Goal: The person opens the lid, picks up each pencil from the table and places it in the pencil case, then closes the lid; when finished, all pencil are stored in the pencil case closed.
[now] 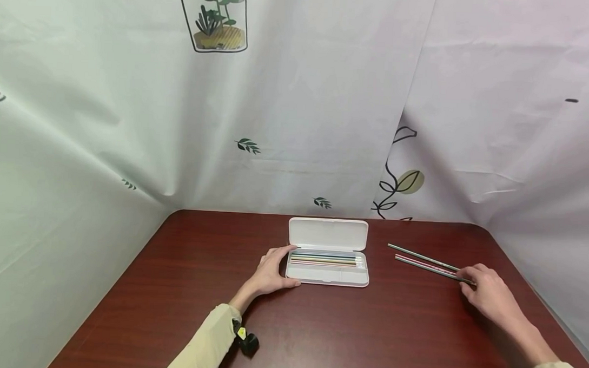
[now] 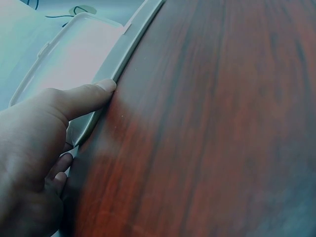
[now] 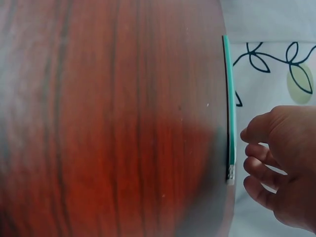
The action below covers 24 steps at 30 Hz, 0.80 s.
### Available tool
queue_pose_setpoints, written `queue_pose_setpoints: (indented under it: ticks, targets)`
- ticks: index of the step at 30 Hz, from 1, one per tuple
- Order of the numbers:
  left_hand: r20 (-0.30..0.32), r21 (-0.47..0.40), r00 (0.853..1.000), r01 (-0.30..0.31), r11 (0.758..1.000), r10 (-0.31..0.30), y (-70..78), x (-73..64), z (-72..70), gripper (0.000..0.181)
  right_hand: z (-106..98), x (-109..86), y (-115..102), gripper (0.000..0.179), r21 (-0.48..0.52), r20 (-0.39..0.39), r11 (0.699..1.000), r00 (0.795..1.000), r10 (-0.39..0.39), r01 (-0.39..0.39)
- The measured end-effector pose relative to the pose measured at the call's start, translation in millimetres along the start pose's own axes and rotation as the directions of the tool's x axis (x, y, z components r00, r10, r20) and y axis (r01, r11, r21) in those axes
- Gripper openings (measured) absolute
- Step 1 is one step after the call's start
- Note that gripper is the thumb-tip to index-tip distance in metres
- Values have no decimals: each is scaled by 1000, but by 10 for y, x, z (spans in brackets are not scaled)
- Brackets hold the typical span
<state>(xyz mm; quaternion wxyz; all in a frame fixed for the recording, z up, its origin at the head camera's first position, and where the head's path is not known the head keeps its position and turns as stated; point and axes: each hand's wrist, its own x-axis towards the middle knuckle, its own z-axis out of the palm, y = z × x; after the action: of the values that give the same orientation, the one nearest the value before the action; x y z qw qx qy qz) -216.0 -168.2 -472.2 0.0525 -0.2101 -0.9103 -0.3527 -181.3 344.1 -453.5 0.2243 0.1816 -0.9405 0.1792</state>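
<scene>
An open white pencil case (image 1: 311, 273) lies on the table with its lid (image 1: 328, 234) raised at the back. My left hand (image 1: 271, 272) holds its left end, thumb along the front edge and index finger at the back corner. In the left wrist view, the thumb (image 2: 91, 98) presses on the case's rim. Several coloured pencils (image 1: 321, 258) lie side by side in the case's rear compartment. To the right, three loose pencils (image 1: 423, 264) lie slanted on the wood. Over their near ends is my right hand (image 1: 492, 294), fingers loosely bent beside a green pencil (image 3: 230, 108).
The dark red wooden table (image 1: 348, 332) has rounded far corners. White fabric (image 1: 316, 109) printed with plants hangs behind it and along both sides. A black wrist camera (image 1: 247, 342) is strapped over the left sleeve.
</scene>
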Motion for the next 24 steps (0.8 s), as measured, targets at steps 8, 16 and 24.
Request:
queue_pose_setpoints:
  ticks: [8, 16, 24]
  targets:
    - [1, 4, 1000, 2, 1000, -2, 5, -2, 3, 87, 31, -17, 80, 22, -18, 6, 1000, 1000, 18, -18]
    - [2, 10, 1000, 1, 1000, -1, 2, -5, 7, 87, 34, -6, 72, 20, -17, 42, 1000, 999, 24, -23]
    - [3, 10, 1000, -1, 1000, 1, 5, -2, 8, 87, 46, 9, 75, 20, -58, 51, 997, 998, 46, -43]
